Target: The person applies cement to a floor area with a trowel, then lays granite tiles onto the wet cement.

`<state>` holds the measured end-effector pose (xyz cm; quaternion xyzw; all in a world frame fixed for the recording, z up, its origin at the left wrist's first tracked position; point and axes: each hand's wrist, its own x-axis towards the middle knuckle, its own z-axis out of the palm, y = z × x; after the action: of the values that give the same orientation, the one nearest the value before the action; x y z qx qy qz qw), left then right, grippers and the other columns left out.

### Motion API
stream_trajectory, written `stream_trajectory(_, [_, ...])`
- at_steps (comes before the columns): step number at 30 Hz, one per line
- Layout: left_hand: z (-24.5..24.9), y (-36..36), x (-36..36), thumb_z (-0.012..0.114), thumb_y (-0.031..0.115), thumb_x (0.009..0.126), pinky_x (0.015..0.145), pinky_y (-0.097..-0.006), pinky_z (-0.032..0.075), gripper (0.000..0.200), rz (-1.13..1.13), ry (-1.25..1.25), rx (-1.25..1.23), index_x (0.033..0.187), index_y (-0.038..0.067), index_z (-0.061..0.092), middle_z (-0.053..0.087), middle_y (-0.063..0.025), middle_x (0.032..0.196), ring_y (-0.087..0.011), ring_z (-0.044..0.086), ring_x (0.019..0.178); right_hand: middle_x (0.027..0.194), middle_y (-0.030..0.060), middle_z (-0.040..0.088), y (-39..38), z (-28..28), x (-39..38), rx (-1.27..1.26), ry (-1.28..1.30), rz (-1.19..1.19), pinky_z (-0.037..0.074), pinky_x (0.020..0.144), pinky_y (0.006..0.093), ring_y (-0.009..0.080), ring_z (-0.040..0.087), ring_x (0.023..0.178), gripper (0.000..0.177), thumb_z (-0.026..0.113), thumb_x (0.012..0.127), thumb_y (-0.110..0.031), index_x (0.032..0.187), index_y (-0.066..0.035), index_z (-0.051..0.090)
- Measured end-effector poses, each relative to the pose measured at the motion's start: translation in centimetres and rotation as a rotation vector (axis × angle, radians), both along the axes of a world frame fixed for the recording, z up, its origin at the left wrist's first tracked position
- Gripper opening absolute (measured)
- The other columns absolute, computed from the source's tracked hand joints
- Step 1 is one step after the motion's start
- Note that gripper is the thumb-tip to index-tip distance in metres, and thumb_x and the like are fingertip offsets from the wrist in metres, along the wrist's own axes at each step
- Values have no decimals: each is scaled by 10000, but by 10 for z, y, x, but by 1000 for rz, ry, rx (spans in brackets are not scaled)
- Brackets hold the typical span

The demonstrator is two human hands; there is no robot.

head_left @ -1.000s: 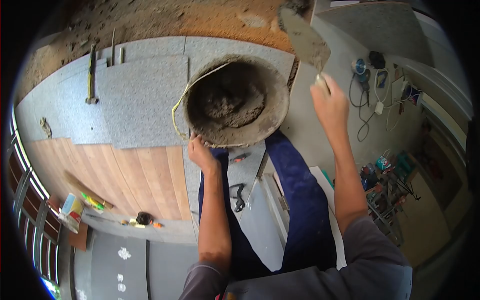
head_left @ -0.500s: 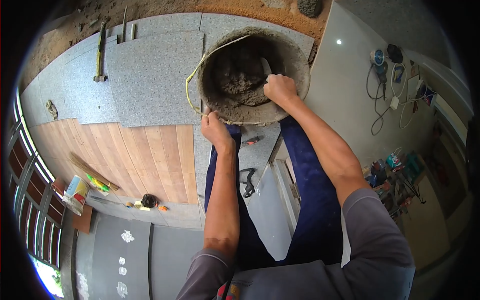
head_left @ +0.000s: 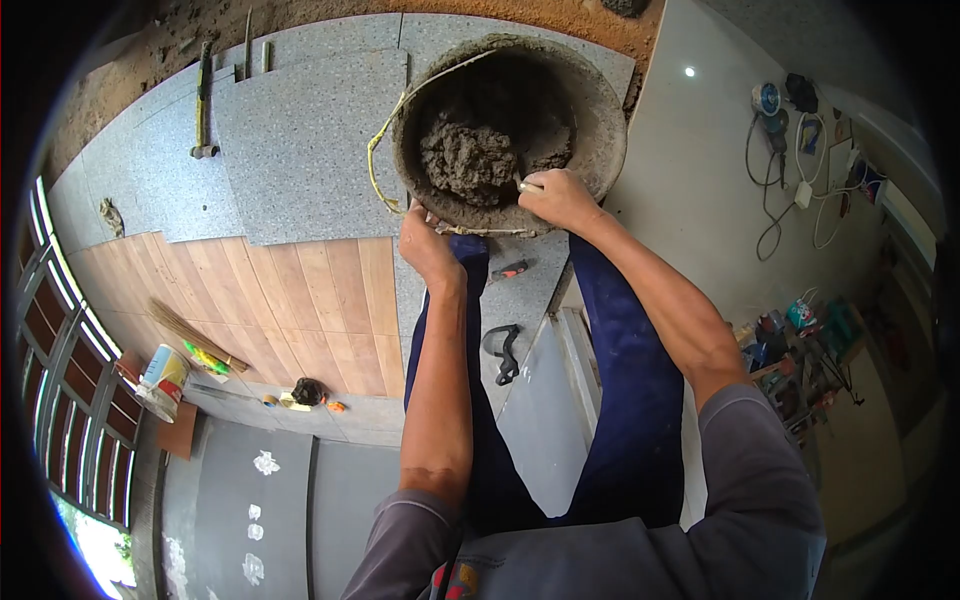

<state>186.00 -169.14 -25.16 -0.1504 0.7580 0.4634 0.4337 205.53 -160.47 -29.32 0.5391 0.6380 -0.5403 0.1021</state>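
Ok, head view, looking straight down past the person's knees.

Left hand (head_left: 428, 245): fingers curled tight over the near rim of the mortar bucket (head_left: 606, 140), thumb side towards the camera. Right hand (head_left: 560, 198): fingers wrapped shut around the trowel (head_left: 528, 186). Only the pale end of its handle shows; the blade is hidden under the mortar.

The bucket sits top centre, on the grey tiles (head_left: 300, 140), just beyond the blue trousers (head_left: 610, 380). It is crusted inside and out. A lump of grey mortar (head_left: 470, 160) stands in the middle of it, touching the trowel end. A yellow cord (head_left: 375, 165) loops off the bucket's left rim.

Around it:
- Hammer (head_left: 203, 100) lies on the tiles, well left of the bucket.
- Wood-look planks (head_left: 290, 300) butt against the near edge of the tiles.
- Broom (head_left: 195, 335) and a paint tin (head_left: 163, 370) are at the planks' far left corner.
- A small orange-black tool (head_left: 510, 270) lies between the legs, with a black strap (head_left: 505, 350) nearer the camera.
- Angle grinder (head_left: 768, 100) with loose cables lies on the pale floor, far right.
- Bare sand (head_left: 500, 15) runs along the top edge.
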Motion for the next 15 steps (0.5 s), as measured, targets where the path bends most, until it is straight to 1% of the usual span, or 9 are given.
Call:
stream_trajectory(3, [3, 2, 0, 468, 372, 994, 763, -355, 516, 444, -11, 17, -26, 1196, 4, 612, 660, -103, 1168, -207, 623, 968, 762, 225, 677, 6, 10, 4, -117, 52, -62, 523, 699, 458, 395, 664, 714, 288, 635, 764, -288, 815, -12, 695])
stream_trajectory(5, [2, 3, -3, 458, 392, 992, 793, -372, 507, 463, 32, -17, -34, 1208, 8, 599, 659, -100, 1174, -204, 613, 968, 727, 212, 670, 7, 11, 7, -204, 68, -119, 520, 668, 434, 366, 656, 662, 277, 640, 760, -272, 816, -6, 691])
stream_trajectory(9, [4, 4, -5, 448, 421, 989, 842, -388, 488, 491, 46, -43, -42, 1224, 12, 588, 651, -94, 1184, -209, 599, 985, 708, 191, 665, 10, 18, 12, -169, 128, -142, 510, 634, 414, 313, 639, 618, 266, 645, 763, -263, 832, -12, 697])
stream_trajectory(11, [4, 3, -6, 447, 430, 990, 846, -382, 485, 498, 37, -54, -44, 1224, 12, 586, 646, -96, 1191, -213, 599, 987, 693, 178, 657, 11, 20, 17, -152, 165, -143, 504, 619, 400, 282, 632, 600, 253, 648, 768, -253, 837, -15, 699])
stream_trajectory(14, [4, 4, -7, 448, 445, 990, 856, -383, 481, 512, 46, -67, -42, 1228, 12, 583, 642, -99, 1197, -216, 600, 991, 664, 153, 628, 16, 26, 23, -313, 136, -157, 495, 606, 365, 201, 595, 583, 233, 651, 780, -234, 847, -16, 699])
stream_trajectory(15, [3, 4, -7, 449, 451, 990, 861, -386, 480, 517, 52, -70, -41, 1229, 12, 583, 641, -100, 1199, -217, 600, 992, 672, 127, 637, 17, 25, 27, -287, 163, -140, 491, 576, 341, 172, 586, 560, 273, 670, 788, -222, 932, 7, 704])
